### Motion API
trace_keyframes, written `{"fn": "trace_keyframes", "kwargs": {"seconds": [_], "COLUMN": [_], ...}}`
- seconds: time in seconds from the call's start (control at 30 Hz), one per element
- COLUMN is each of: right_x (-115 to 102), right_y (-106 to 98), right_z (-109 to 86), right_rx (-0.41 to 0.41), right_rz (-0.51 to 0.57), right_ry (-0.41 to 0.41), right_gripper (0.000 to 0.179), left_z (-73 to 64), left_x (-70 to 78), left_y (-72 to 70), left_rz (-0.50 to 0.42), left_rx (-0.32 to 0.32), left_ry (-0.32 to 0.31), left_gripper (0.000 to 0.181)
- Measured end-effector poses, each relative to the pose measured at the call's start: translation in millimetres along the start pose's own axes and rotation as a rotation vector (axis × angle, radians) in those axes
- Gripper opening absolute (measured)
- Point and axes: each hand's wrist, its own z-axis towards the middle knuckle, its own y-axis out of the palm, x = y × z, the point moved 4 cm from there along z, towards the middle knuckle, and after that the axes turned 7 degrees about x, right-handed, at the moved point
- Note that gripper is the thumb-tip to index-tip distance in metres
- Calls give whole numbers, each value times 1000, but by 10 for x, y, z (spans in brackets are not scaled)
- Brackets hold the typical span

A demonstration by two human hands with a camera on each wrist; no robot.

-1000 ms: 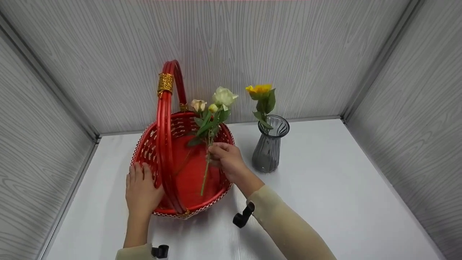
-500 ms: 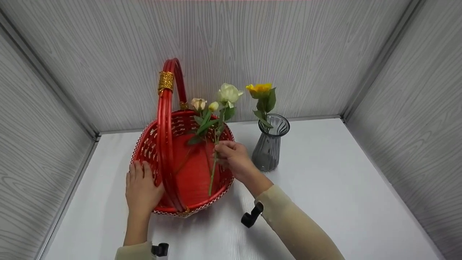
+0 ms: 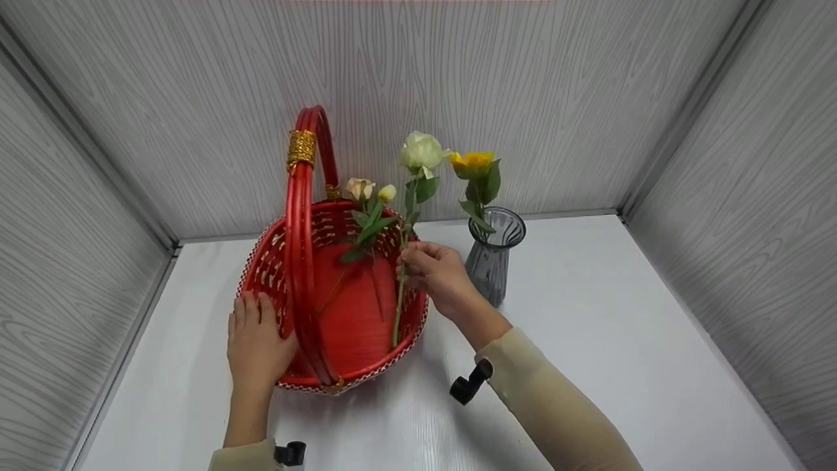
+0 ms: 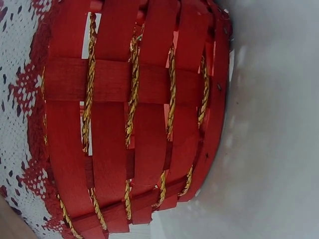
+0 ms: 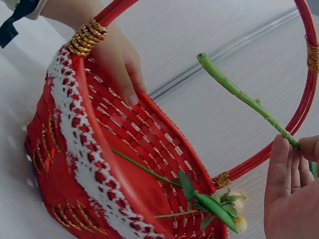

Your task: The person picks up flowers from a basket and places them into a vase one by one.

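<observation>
My right hand (image 3: 444,275) pinches the green stem of a white rose (image 3: 422,152), held upright over the right side of the red basket (image 3: 350,320). In the right wrist view the stem's cut end (image 5: 214,72) sticks out past my thumb and fingers. My left hand (image 3: 256,347) grips the basket's left rim, its thumb inside the wall. A peach rose (image 3: 359,188) and a small yellow bud (image 3: 387,193) lean in the basket, stems across its floor. The left wrist view shows only the woven outer wall (image 4: 114,79), with the hand mostly out of frame.
A grey ribbed glass vase (image 3: 487,275) stands right of the basket, just behind my right hand. It holds a yellow flower (image 3: 472,163) with green leaves. The tall red handle (image 3: 301,222) arches over the basket. Grey panels surround the white table (image 3: 588,340).
My right hand has moved right and slightly up with the white rose, drawing it away from the peach rose and the bud. The left hand has stayed on the rim.
</observation>
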Motion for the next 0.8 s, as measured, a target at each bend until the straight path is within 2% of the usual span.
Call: {"fn": "trace_keyframes", "kwargs": {"seconds": [0.4,0.6,0.8], "right_x": [-319,-456,-557], "right_y": [-49,-181,-355], "right_z": [-145,-158,-155], "right_rx": [-42,5,41], "right_rz": [-11,-5,11], "right_ry": [-111,-131,-158], "right_gripper": [9,13,8], "left_z": [12,14,1], "left_x": [3,19,19], "left_y": [-6,-12,-5], "left_rz": [-1,2,5], "left_rx": [-2,22,13], "left_ry": [-5,5,-2], "left_gripper": [85,83,85]}}
